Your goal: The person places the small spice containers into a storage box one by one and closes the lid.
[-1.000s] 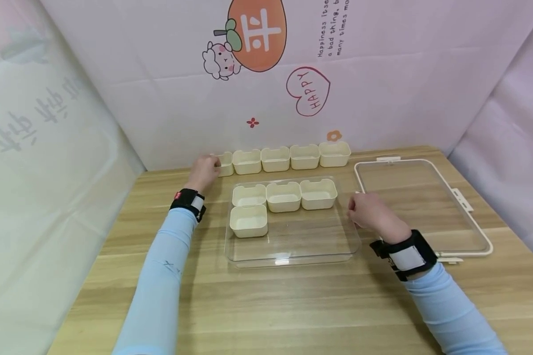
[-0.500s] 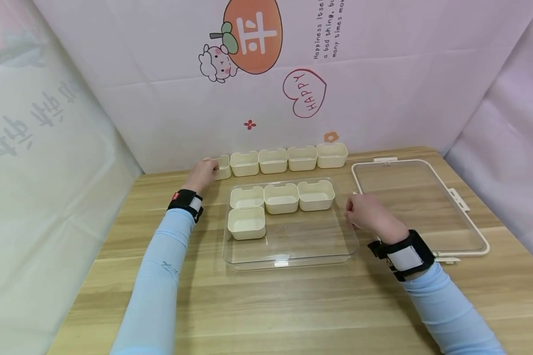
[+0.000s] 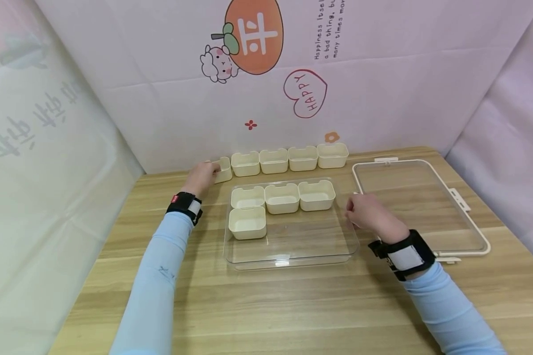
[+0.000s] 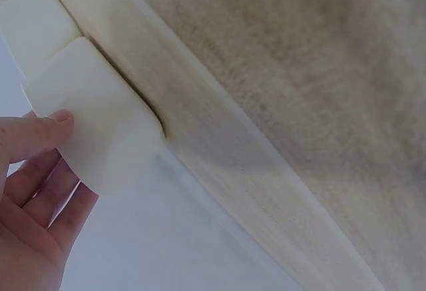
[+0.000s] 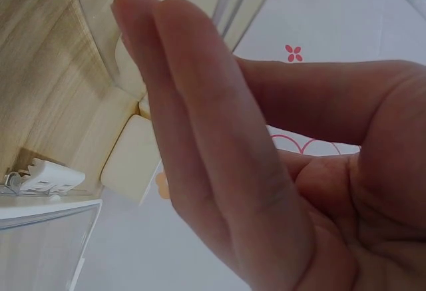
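Note:
At the left end of the back row, my left hand (image 3: 201, 178) pinches a small cream storage box (image 4: 110, 118). In the left wrist view the thumb lies on its outer face and the other fingers are behind it. My right hand (image 3: 366, 212) is at the right rim of the clear tray (image 3: 311, 241), thumb tip hidden behind the fingers in the right wrist view. Fairly straight fingers (image 5: 206, 104) overlap the rim there. Inside the tray, three cream boxes (image 3: 282, 198) line the back, and one more box (image 3: 247, 223) sits before the leftmost.
Several more cream boxes (image 3: 273, 161) stand side by side along the printed backdrop (image 3: 169, 108). A clear lid with a white frame (image 3: 489, 244) and side latches lies right of the tray on the wooden table (image 3: 275, 310).
My left hand has drawn the end box slightly forward, so it now sits out of line with its row. The right hand and the tray stay put.

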A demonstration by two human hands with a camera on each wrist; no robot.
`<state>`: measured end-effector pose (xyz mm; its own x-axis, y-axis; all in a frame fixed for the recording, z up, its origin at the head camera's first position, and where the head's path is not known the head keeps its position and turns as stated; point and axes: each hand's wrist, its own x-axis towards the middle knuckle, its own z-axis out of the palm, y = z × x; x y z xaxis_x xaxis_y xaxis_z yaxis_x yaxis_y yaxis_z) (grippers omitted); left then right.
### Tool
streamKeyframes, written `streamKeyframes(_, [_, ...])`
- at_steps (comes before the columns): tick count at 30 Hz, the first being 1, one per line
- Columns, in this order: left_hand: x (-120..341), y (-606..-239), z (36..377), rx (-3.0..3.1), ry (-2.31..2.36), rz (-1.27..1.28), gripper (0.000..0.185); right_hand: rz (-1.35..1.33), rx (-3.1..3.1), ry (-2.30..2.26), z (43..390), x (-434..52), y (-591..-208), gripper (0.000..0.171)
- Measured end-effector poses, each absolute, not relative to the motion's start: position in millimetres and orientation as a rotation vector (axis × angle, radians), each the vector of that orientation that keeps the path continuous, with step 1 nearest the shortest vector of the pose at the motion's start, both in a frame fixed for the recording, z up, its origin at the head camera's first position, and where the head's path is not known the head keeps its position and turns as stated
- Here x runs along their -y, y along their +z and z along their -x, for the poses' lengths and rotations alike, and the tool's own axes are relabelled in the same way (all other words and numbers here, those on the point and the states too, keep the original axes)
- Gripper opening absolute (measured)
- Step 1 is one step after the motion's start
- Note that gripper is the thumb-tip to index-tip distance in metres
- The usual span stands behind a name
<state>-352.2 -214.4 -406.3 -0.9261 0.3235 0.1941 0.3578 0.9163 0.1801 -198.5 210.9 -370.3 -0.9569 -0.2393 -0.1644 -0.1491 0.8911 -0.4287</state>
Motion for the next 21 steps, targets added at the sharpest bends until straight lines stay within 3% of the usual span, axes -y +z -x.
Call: streamKeyframes(21, [207, -380, 320, 2.878, -0.296, 0.579, 0.023, 0.317, -2.848, -0.618, 199, -211, -370, 0.013])
